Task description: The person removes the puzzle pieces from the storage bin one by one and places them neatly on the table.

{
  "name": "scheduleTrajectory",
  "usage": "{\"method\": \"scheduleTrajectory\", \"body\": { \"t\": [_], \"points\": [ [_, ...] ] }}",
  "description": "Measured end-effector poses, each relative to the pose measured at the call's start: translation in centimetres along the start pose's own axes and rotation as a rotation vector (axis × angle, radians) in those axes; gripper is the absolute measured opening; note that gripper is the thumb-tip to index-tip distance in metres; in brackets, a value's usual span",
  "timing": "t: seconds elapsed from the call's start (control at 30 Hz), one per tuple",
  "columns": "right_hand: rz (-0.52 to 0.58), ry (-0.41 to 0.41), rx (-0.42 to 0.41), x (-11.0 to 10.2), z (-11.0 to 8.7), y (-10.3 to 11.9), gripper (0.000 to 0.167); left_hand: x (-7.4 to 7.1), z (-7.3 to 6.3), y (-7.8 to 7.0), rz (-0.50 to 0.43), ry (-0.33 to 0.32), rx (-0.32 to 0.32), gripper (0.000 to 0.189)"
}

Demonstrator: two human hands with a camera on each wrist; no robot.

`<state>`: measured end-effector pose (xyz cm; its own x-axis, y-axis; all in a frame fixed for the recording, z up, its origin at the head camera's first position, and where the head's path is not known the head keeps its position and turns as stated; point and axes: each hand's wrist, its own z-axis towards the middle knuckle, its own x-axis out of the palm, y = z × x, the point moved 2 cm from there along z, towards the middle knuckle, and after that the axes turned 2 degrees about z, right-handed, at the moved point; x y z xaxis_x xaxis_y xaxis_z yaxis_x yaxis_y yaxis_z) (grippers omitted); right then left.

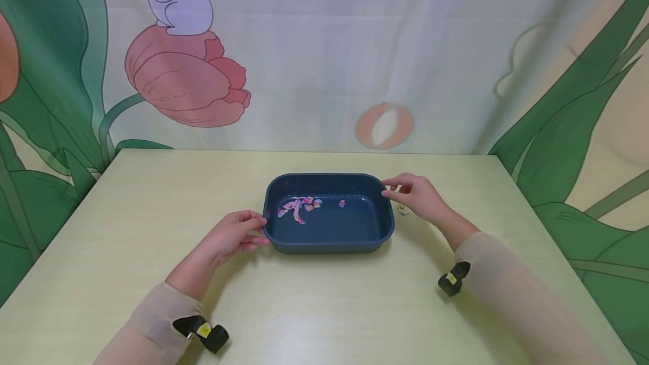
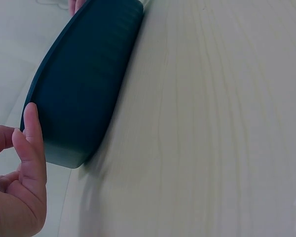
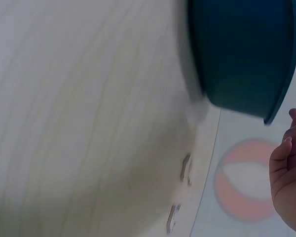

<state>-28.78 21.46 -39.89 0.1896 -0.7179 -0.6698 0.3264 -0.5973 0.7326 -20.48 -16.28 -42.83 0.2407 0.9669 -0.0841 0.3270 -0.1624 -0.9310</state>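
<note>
A dark blue rectangular basin (image 1: 329,245) with rounded corners stands on the table in the head view. Several small colourful flat pieces (image 1: 296,207) lie on its bottom, mostly toward the left, with one small piece (image 1: 342,203) apart from them. My left hand (image 1: 238,234) grips the basin's left end, thumb at the rim and lower fingers along the outer wall. At the upper right corner, my right hand (image 1: 418,196) pinches the rim between thumb and fingertips. The right wrist view cuts off those fingertips, with the curled hand (image 3: 291,177) beside the basin (image 3: 246,59).
Just outside the basin, near my right hand, a small shiny clear item (image 1: 403,210) lies on the pale wooden table (image 1: 324,303). Behind the table's far edge hangs a printed curtain (image 1: 304,72). Each sleeve carries a black wrist camera (image 1: 453,279).
</note>
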Motion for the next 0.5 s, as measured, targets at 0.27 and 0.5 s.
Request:
{"method": "scheduleTrajectory", "body": {
  "t": [0.27,0.5],
  "points": [
    [0.019,0.027,-0.041,2.5,1.0,2.4,0.032,0.0,-0.1,-0.2,-0.012,0.020,0.014,0.034],
    [0.048,0.042,-0.122,5.1,2.1,3.8,0.029,0.0,-0.1,-0.1,-0.009,0.016,0.017,0.035]
  ]
}}
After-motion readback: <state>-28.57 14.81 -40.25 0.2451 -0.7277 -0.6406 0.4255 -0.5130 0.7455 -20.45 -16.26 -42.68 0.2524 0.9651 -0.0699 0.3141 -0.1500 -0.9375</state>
